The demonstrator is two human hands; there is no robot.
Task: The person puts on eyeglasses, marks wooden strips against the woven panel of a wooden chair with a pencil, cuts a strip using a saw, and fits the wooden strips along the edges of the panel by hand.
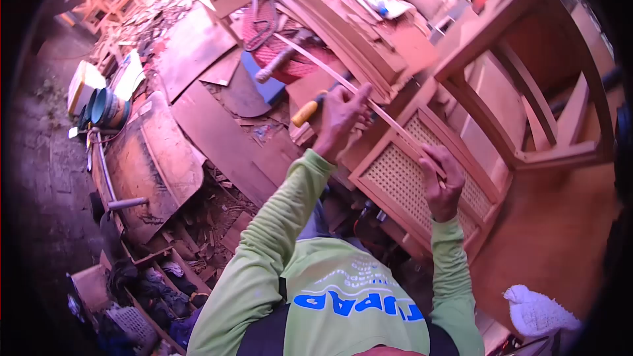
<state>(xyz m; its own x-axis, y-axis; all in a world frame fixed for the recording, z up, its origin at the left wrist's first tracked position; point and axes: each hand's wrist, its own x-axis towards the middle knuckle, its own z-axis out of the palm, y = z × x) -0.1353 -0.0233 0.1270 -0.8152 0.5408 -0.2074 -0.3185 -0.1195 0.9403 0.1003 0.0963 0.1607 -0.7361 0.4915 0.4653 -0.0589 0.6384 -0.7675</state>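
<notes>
A long, thin wood strip (pixel 395 125) runs slantwise between my two hands. My left hand (pixel 343 118) is closed around its middle part, fingers pinched together. Nearer its lower end, my right hand (pixel 443 181) grips the strip over a wooden frame with woven cane panels (pixel 389 171). Whether the strip touches the frame I cannot tell. Just left of my left hand lies a tool with a yellow handle (pixel 305 113), its far end partly hidden. Beyond it are a hammer (pixel 285 62) and a metal C-clamp (pixel 262 26).
To the right stands a curved wooden chair frame (pixel 514 72). Plywood sheets (pixel 224 132) and scraps cover the ground ahead. Buckets (pixel 109 109) stand at the left, with a divided wooden box (pixel 165 277) of odds and ends below. A white cloth (pixel 537 313) lies at lower right.
</notes>
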